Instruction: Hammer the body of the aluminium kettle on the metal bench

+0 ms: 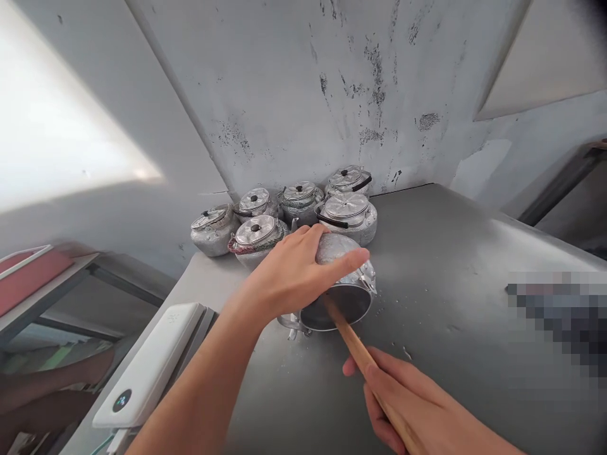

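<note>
A dented metal kettle [337, 248] lies tipped on its side on the grey tabletop, its lidless round mouth facing me. My left hand [303, 272] is closed over its top and side, thumb stretched along the body. In my right hand [403, 385] is a wooden stick [355, 341], fingers wrapped round it. The stick slants up and away through the kettle's mouth. Its far end is hidden in the dark inside, so I cannot tell what is on it. Small metal parts of the kettle show beside the rim.
Several lidded metal kettles [348, 212] stand behind, near the stained wall [303, 95]. A white power bank [152, 360] with a cable lies on the table's [450, 253] left edge. Beyond that edge is a framed shelf [95, 278]. A pixelated patch [564, 309] covers something at the right.
</note>
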`<control>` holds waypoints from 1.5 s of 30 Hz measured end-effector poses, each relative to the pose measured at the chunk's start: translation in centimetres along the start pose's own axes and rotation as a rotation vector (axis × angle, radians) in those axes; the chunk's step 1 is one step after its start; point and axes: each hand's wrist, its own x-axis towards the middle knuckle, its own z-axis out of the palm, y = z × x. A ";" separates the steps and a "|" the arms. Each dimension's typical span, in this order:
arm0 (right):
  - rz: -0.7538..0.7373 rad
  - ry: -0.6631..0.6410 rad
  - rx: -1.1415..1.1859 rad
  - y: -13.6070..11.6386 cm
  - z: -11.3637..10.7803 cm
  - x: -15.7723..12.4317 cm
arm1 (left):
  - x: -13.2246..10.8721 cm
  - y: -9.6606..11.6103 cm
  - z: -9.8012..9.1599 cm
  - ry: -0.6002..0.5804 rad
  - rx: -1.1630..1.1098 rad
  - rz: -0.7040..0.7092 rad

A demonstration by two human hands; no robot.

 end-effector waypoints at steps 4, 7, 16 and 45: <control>0.102 0.004 -0.081 -1.2 0.1 0.2 | -0.2 0.1 -0.1 -0.028 0.063 0.012; 0.085 0.016 -0.089 -1.3 0.2 0.2 | -0.2 0.2 -0.1 -0.037 0.078 0.027; 0.065 0.049 -0.007 -0.8 0.1 0.0 | 0.0 0.6 -0.1 -0.040 0.049 0.001; 0.143 -0.045 -0.026 0.1 -0.8 1.9 | 0.3 0.4 -0.4 -0.046 0.042 -0.037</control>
